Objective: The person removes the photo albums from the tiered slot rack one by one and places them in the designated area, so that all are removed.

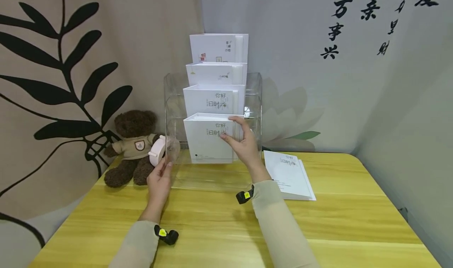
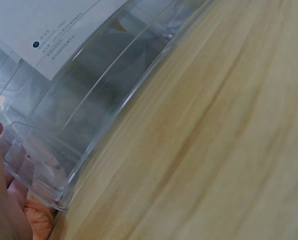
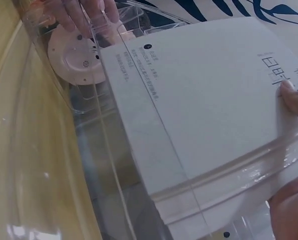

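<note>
A clear plastic tiered rack (image 1: 256,99) holds several white booklets in a rising row. My right hand (image 1: 249,150) pinches the front white booklet (image 1: 209,144) near its upper right corner, thumb on the printed cover and fingers over the top edge. That booklet stands in the lowest tier, behind the rack's low front lip (image 2: 101,82). My left hand (image 1: 159,183) grips the rack's lower left side, with the thumb and fingers on either side of the clear panel. In the right wrist view, the thumb (image 3: 295,100) lies on the cover.
Another white booklet (image 1: 288,175) lies on the wooden table (image 1: 339,221) right of the rack. A brown teddy bear (image 1: 132,152) sits left of it, with a pale pink round object (image 1: 157,151) beside the bear. A wall with dark leaf prints stands behind.
</note>
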